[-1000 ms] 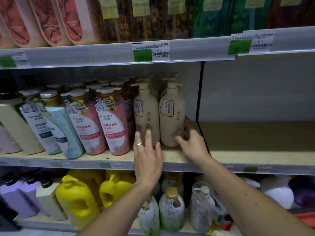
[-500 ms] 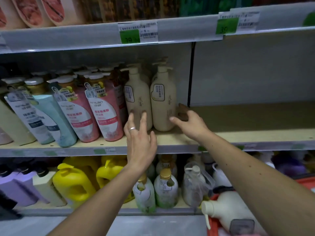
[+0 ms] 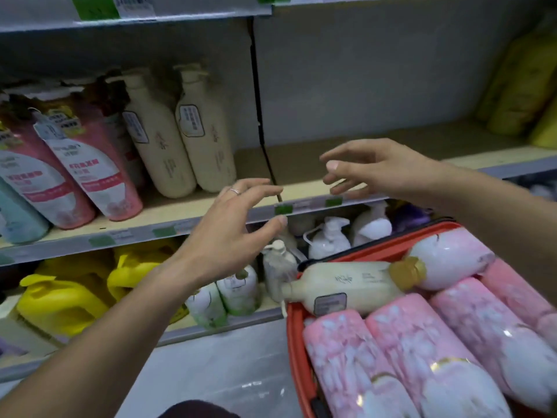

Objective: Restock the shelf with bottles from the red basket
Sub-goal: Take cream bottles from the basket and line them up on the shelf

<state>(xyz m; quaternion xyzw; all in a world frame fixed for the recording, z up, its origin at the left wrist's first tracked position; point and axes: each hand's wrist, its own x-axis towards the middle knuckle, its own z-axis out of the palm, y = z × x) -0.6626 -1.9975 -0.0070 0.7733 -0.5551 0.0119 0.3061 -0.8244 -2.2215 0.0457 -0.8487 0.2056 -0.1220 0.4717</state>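
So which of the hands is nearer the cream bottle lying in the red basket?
Left. The left hand hovers just up-left of the cream bottle; the right hand is higher, by the shelf edge.

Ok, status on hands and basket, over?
Left hand and right hand open, empty. Cream bottle lying on top in red basket. Nothing blocking.

The red basket (image 3: 294,333) looks like smooth, hard plastic. The pink bottles (image 3: 401,351) lying in it have a glossy skin that catches highlights; the cream bottle (image 3: 346,286) across them, at the basket's shelf-side end, is matt plastic with a shiny gold cap (image 3: 407,271). Beyond the basket, the shelf (image 3: 361,164) board looks like matt, pale wood.
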